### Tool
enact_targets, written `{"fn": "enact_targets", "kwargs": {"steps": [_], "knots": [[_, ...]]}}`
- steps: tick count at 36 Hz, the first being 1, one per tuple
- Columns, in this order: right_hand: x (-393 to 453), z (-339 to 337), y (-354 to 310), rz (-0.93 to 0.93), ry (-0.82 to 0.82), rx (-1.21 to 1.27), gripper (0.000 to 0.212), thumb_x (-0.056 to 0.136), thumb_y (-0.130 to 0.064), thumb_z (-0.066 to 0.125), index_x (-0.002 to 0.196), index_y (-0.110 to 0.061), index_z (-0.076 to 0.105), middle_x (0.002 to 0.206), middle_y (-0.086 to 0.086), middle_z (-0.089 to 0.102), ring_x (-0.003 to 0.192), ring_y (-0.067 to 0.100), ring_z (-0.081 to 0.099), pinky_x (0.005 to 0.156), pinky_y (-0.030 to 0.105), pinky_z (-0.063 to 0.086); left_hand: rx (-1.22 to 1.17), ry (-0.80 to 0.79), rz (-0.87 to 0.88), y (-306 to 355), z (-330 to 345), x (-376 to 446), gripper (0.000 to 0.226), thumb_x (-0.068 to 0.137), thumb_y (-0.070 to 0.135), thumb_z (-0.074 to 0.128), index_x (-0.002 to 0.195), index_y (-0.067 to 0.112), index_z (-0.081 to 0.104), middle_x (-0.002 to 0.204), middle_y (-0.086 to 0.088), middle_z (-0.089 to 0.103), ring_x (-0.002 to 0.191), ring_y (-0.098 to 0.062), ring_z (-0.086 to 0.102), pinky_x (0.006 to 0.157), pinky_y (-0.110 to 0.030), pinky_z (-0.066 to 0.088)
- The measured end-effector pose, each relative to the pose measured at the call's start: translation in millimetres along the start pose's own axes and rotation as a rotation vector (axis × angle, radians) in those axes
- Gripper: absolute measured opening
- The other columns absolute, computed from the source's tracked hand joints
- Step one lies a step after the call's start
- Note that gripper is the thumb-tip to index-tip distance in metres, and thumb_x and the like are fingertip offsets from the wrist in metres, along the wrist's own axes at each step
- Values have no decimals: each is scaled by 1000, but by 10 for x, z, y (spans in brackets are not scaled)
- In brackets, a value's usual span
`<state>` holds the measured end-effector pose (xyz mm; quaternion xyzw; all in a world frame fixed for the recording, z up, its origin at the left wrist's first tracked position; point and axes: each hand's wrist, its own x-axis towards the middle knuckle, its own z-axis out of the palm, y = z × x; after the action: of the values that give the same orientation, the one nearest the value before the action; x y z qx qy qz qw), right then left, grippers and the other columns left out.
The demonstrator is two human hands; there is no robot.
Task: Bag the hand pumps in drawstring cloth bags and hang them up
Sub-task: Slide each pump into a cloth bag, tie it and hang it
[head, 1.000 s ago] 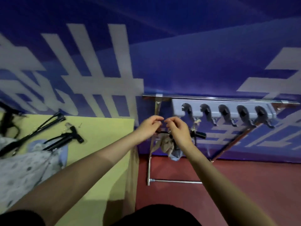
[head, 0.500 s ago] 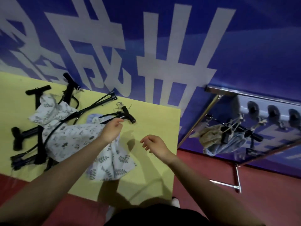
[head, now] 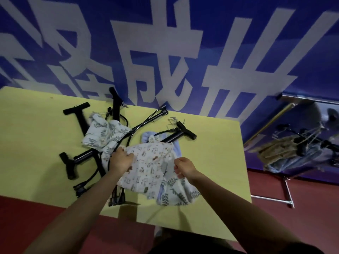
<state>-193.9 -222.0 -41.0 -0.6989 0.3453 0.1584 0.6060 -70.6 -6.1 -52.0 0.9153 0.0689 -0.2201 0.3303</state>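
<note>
Printed bag hides both hands' fingers (bagged pumps blurred).

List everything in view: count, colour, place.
table: 1, yellow, centre.
hand pumps: several, count unclear, black, loose on table.
animal-print bag: 1, white, held above table by both hands.
leaf-print bags: at least 2, white-green, on table.
blue bag: 1, pale blue, under a pump.
rack: 1, metal, right.
bagged pumps: count unclear, tan and blue bags, hanging on rack.
banner: 1, blue, white characters, behind.
left hand: grips bag's left edge.
right hand: pinches bag's right edge.
</note>
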Motion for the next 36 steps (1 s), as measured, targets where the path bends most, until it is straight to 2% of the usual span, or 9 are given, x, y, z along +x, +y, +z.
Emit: {"fn": "enact_targets", "kwargs": {"steps": [7,11,14,16,18,24,29,33,36], "knots": [[64,138,48,30,1,-108,27,94,-13,39,67,-18,33,62,4,34,48,16,32,43,19,27,189,28,34,-54,48,-47,72,88,42,58,145,5,34,145,-20,37,129,-38,39,101,-41,41],[186,151,48,-32,5,-146,28,93,-19,43,67,-16,34,64,8,34,54,19,33,50,26,27,175,75,-6,-134,126,54,87,81,44,68,145,1,27,142,-23,38,125,-40,45,97,-45,46],[271,207,24,-18,-8,-100,13,95,-30,50,95,-18,45,73,8,48,63,21,46,52,26,37,157,91,-14,-143,159,87,66,82,44,71,122,-4,50,104,-16,63,102,-35,61,71,-33,48],[354,256,19,21,3,-21,30,93,-36,58,115,-23,42,92,7,57,69,16,53,53,24,41,207,53,52,-150,183,74,37,89,41,64,78,7,57,66,-3,56,72,-26,61,54,-28,35],[424,305,4,54,1,100,35,90,-37,64,115,-23,45,96,6,56,68,13,53,51,23,41,222,35,103,-151,185,44,38,94,34,58,63,14,49,56,2,49,58,-19,53,52,-26,31],[495,330,-121,77,-15,211,28,91,-25,64,74,-11,47,68,3,50,63,16,50,56,24,41,67,117,281,-28,139,-119,30,96,24,53,69,16,44,62,2,45,58,-16,46,55,-31,32],[318,225,-171,18,-195,410,23,95,-25,58,97,-2,55,84,12,53,71,23,53,65,31,44,-250,194,343,193,-57,-462,27,97,16,50,72,18,44,72,0,44,67,-14,45,63,-31,36],[42,91,-138,-43,-365,347,27,97,-24,56,78,-5,57,75,12,60,71,25,60,73,32,52,-404,150,400,379,-233,-757,23,100,17,48,77,21,45,72,5,43,61,4,44,59,-15,34],[-109,-8,-159,-115,-345,323,25,96,-22,57,79,-5,64,77,11,68,73,22,64,68,29,52,-409,109,436,496,-292,-912,18,96,34,46,81,24,46,76,3,49,66,2,48,61,-19,37]]}}
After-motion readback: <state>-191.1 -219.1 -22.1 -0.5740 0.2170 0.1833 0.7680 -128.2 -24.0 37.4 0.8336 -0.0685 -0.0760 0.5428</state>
